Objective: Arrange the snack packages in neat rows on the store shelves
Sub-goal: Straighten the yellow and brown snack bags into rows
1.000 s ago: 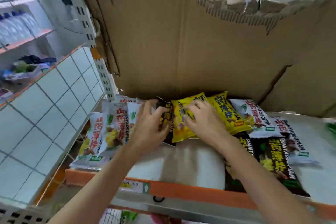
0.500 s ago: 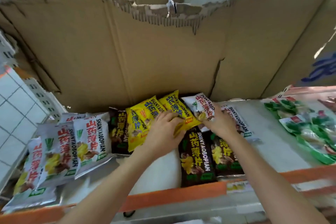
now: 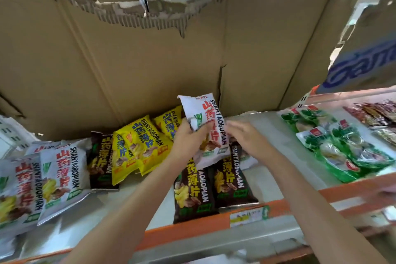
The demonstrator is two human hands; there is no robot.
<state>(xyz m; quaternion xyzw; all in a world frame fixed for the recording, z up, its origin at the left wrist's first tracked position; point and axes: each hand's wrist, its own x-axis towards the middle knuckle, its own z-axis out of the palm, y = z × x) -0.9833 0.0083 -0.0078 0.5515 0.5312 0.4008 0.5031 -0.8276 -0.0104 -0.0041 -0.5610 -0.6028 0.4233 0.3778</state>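
Meanwhile, both forearms reach in from 6 o'clock over the shelf. The left hand grips a white pack, raised at center above two brown packs. The right hand, fingers loosely extended, touches its right edge. Yellow packs lie at 9 o'clock of the hands, green packs at 3 o'clock.

Shelf w/ orange edge: white, black, yellow, green snack pkgs lying flat.
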